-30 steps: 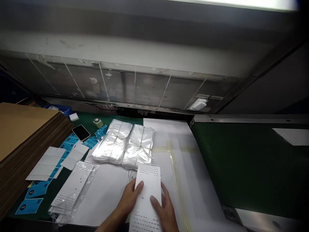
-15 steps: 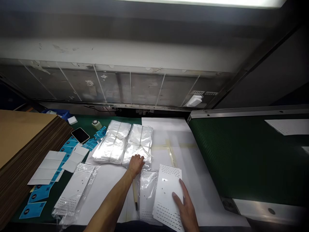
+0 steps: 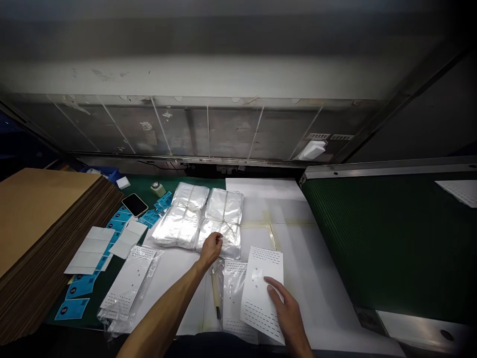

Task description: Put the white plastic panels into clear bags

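Two poly-bag bundles (image 3: 182,216), white benchtop (image 3: 298,248) (taped seams)

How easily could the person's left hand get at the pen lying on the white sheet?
Quite easily, it seems: the left hand is close to the pen, and nothing lies across it. A clear bag only sits beside it.

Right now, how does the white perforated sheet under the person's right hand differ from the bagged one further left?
The white perforated sheet lies bare, while the bagged sheet sits inside a clear plastic bag. The right hand rests on the first; no hand touches the second. Both are white, with rows of small slots near their ends.
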The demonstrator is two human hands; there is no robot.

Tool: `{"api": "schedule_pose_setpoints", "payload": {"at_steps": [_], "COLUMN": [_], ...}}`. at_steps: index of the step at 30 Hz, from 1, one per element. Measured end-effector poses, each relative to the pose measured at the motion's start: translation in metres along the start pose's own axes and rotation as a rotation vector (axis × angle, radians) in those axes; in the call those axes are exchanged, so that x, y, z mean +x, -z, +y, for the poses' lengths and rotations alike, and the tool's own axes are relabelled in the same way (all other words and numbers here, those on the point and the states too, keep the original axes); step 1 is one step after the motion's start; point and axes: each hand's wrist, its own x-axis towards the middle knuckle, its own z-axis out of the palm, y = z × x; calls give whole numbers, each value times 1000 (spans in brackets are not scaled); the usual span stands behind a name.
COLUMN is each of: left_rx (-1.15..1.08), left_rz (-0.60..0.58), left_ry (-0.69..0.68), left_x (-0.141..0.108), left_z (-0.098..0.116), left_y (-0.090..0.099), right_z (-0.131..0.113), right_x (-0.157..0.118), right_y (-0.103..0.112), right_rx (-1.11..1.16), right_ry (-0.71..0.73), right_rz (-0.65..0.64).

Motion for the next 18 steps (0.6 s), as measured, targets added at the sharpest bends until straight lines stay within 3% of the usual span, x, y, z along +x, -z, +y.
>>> {"api": "schedule_pose_setpoints", "payload": {"at_steps": [5, 9, 13, 18], "left_rx": [-369, -639, -800, -893], "left_rz": [7, -80, -155, -83], "left_ry": [69, 107, 163, 229], "left_x": [-7, -34, -68, -93], "left_z": [24, 48, 65, 67], "left_y": [23, 36, 36, 34], "right_z": [-20, -40, -60, -69], "right_x": [13, 21, 22, 17], "right_y": [-11, -28, -54, -73], "right_rx": [-213, -347, -458, -531], "right_ry": [178, 300, 438, 543], "right_rz": [-11, -20, -100, -208]}}
